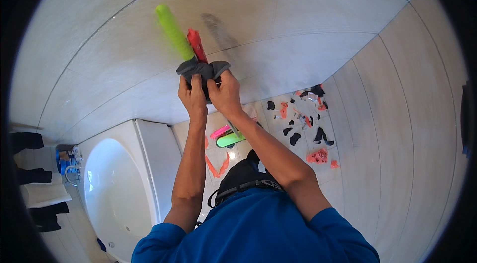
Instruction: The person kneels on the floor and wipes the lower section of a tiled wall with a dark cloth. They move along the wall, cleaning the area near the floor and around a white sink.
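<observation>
Both arms reach forward, and my hands meet at a dark grey, soft-looking fabric piece. My left hand grips its near left side with fingers curled. My right hand pinches its right side, close beside the left. From the far end of the fabric sticks a long lime-green rod with a ribbed surface, slightly blurred. Next to it a shorter red, rod-like thing stands out. What the two are, and how they sit inside the fabric, I cannot tell.
A white bathtub stands at left. On the tiled floor lie a bright green oblong thing, a pink one, black scraps and red scraps. Dark cloths hang at far left. Large-tiled walls rise ahead and right.
</observation>
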A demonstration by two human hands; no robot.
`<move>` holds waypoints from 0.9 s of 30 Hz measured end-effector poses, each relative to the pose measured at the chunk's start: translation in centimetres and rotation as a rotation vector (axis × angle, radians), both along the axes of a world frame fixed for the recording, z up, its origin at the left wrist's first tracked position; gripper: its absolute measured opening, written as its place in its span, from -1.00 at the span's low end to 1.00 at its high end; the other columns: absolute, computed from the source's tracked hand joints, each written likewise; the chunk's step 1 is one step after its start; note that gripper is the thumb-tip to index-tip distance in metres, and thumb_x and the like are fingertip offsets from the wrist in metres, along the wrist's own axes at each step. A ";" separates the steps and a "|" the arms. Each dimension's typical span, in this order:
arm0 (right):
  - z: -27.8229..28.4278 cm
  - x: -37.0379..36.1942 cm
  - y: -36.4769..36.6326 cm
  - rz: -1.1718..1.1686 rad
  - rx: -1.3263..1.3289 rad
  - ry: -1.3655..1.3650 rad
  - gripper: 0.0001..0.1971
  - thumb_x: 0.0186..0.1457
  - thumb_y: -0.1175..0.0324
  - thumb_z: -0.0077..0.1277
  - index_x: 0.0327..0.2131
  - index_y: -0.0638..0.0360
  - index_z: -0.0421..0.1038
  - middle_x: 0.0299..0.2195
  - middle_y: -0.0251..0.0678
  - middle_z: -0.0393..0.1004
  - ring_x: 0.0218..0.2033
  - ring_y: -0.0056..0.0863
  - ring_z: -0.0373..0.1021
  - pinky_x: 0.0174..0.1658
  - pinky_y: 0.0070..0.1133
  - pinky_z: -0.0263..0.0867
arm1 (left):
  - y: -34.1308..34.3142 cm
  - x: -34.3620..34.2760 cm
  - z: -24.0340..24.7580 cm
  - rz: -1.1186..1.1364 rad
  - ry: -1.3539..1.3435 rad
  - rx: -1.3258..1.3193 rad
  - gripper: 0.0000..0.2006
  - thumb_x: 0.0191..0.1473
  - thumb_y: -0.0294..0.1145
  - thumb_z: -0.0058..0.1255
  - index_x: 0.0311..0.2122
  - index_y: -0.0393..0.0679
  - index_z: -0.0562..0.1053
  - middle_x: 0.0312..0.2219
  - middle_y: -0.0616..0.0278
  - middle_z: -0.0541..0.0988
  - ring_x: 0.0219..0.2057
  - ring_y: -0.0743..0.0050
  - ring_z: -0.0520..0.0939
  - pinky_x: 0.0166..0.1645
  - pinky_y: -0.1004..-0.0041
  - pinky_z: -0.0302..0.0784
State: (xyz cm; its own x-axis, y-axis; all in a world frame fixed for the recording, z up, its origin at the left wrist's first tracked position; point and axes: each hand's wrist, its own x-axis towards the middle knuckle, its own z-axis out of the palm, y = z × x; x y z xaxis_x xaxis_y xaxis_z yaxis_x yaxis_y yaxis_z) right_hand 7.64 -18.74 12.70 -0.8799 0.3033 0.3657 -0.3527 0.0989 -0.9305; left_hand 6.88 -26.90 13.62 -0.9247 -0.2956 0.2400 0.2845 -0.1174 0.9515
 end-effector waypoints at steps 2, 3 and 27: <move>-0.3 -0.8 -0.9 -0.018 -0.024 -0.007 -0.74 -0.13 0.56 -0.03 -0.26 0.34 0.36 -0.35 0.07 0.43 -0.31 0.07 0.39 -0.24 -0.30 0.34 | -0.6 -0.7 -0.6 0.020 0.031 0.078 -0.86 0.16 -0.46 -0.04 -0.21 -0.27 0.46 -0.39 0.32 0.53 -0.40 0.69 0.42 -0.30 0.62 0.37; -0.4 -1.0 -1.2 -0.009 -0.060 -0.046 -0.74 -0.12 0.55 -0.02 -0.26 0.34 0.37 -0.35 0.07 0.44 -0.31 0.06 0.40 -0.24 -0.30 0.34 | -1.0 -0.8 -0.7 0.012 0.023 0.063 -0.86 0.16 -0.47 -0.04 -0.22 -0.27 0.46 -0.39 0.32 0.53 -0.41 0.69 0.42 -0.30 0.62 0.37; -4.4 11.2 23.6 -0.466 -0.508 -0.187 -0.77 0.03 0.62 0.00 -0.19 0.22 0.40 -0.32 -0.40 0.48 -0.31 -0.65 0.39 -0.24 -0.66 0.32 | 22.7 6.1 -4.7 -0.475 -0.122 -0.110 -0.80 0.07 -0.46 0.10 -0.21 -0.30 0.46 -0.38 0.28 0.53 -0.38 0.61 0.49 -0.26 0.58 0.42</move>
